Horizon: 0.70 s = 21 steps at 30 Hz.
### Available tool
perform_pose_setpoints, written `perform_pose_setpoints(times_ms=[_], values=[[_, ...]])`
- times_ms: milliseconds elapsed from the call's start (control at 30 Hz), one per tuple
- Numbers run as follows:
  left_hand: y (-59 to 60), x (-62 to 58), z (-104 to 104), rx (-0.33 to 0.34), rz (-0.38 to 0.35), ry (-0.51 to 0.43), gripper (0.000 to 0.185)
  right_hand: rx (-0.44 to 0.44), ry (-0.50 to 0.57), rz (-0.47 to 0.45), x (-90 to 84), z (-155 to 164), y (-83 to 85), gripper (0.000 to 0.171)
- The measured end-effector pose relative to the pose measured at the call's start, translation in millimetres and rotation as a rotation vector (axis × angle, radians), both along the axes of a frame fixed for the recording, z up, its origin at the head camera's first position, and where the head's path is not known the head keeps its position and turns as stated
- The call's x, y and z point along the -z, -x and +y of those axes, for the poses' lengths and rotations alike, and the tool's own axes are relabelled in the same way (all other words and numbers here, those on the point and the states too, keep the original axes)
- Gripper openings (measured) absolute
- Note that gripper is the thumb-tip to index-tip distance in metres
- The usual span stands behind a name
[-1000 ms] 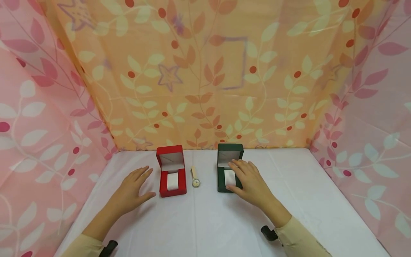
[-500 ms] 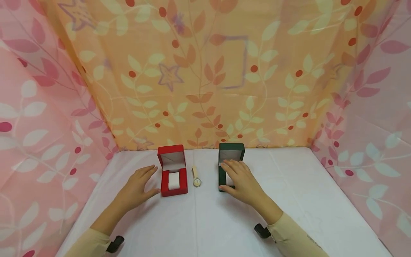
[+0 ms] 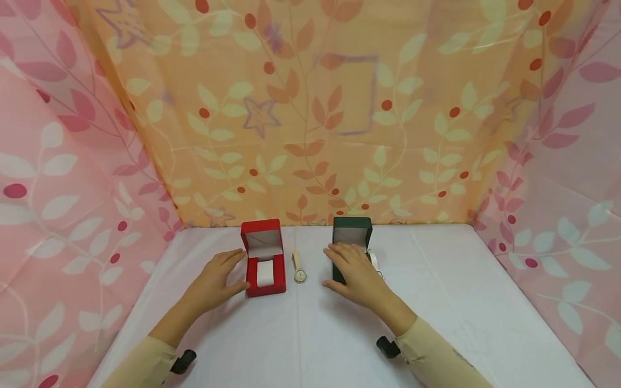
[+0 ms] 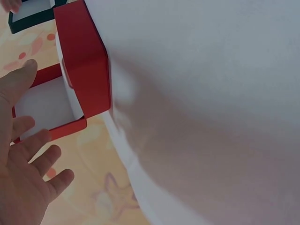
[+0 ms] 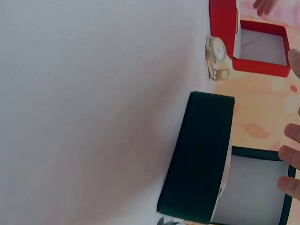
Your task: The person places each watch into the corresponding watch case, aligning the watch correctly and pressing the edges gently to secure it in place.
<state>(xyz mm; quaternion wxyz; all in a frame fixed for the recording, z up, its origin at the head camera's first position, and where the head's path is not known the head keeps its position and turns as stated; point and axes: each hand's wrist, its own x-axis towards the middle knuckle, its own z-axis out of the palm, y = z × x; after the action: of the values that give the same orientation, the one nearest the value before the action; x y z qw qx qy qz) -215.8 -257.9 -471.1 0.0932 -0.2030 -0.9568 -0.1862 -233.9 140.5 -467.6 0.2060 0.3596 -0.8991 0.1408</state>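
An open red watch box (image 3: 252, 276) with a white cushion stands at centre-left, its lid up at the back. My left hand (image 3: 215, 280) is at its left side, fingers spread, thumb tip right at the front corner. To the right stands an open green watch box (image 3: 353, 222); my right hand (image 3: 356, 277) hovers over its base with fingers apart, hiding the cushion. Between the boxes lies a watch (image 3: 300, 276) with a cream strap. A second watch, pale (image 3: 373, 260), peeks out right of the green box, mostly covered by my right hand.
Both boxes stand on a white-covered table (image 3: 310, 339). A leaf-patterned orange curtain (image 3: 310, 124) closes off the back, and pink patterned curtains (image 3: 58, 178) flank the sides. A black wrist camera (image 3: 183, 361) is fixed at each sleeve.
My left hand has moved right, up to the red box. My right hand has shifted left over the green box, covering its cushion and revealing the pale watch beside it.
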Motion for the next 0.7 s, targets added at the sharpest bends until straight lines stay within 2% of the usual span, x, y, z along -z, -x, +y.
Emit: perform_pose_setpoints(times_ms=[233,500,700], values=[[5.1,1.1,5.0,0.004,-0.047,-0.024,0.083,-0.008,0.011,-0.056,0.5,-15.3,4.9,0.073],[12.5,6.8,8.1,0.037,-0.056,-0.03,0.083,-0.002,0.017,-0.123,2.4,-30.7,11.6,0.07],[17.8,13.4,10.2,0.053,-0.063,-0.043,0.083,-0.005,0.038,-0.217,5.6,-43.0,17.7,0.07]])
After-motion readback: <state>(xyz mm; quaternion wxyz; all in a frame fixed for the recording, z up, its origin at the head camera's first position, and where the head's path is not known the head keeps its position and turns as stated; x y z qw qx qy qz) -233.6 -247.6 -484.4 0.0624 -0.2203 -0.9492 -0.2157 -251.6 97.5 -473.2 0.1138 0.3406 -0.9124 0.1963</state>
